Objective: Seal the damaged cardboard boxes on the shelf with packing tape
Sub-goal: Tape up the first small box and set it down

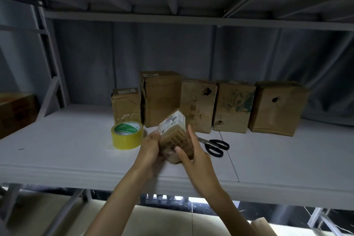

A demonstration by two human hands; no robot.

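A small cardboard box with a white label on its far end is held tilted just above the grey shelf. My left hand grips its left side. My right hand grips its right side, thumb on the near face. A roll of yellow packing tape lies flat on the shelf just left of my hands. Black-handled scissors lie to the right, partly behind my right hand. Several worn cardboard boxes stand in a row behind, two with holes.
The upper shelf hangs low overhead. A slanted shelf brace stands at the left, with a brown box beyond it. Grey sheeting backs the shelf. Below the shelf edge lie floor and cardboard scraps.
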